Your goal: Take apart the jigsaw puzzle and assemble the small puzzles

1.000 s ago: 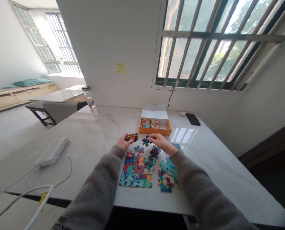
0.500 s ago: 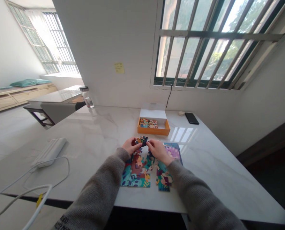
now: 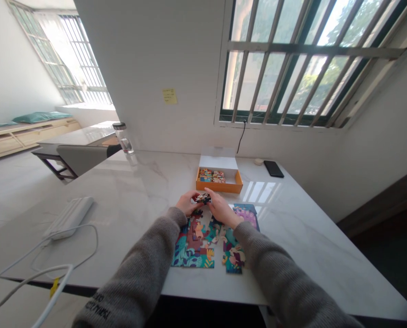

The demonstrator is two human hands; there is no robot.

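My left hand (image 3: 188, 202) and my right hand (image 3: 220, 210) meet above the table, pinching a small dark cluster of jigsaw pieces (image 3: 203, 197) between their fingertips. Just below them lies a partly assembled colourful jigsaw puzzle (image 3: 194, 241), with a second assembled section (image 3: 233, 255) to its right. Part of a purple-printed puzzle card (image 3: 247, 215) shows beyond my right hand. An orange box (image 3: 218, 186) holding loose pieces stands just beyond both hands.
The white marble table (image 3: 128, 182) ends in an edge near me. A white power strip (image 3: 69, 217) and cable lie at left, a glass bottle (image 3: 123, 139) stands at the back corner, and a black phone (image 3: 273, 168) lies at back right by the wall.
One second ago my hands held separate pieces apart. They have come together, and the pieces now form one cluster between them. The view has shifted slightly.
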